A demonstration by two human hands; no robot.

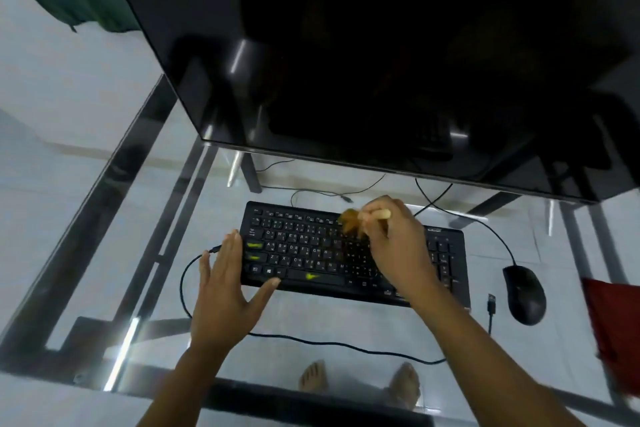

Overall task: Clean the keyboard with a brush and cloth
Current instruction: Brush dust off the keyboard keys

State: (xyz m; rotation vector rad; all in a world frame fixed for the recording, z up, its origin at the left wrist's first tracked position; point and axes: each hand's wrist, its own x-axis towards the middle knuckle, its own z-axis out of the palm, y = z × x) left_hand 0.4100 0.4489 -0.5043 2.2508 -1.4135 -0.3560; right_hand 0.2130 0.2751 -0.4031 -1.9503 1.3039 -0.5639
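The counter (346, 319) is clear glass, and the white floor (52, 97) and two bare feet (313, 376) show through it. A black keyboard (304, 253) lies on it in front of a big dark screen (381, 45). The right hand (394, 239) grips a brush (349, 220) on the keys. The left hand (221, 291) lies flat and open at the keyboard's left end. A red cloth (616, 322) sits far right
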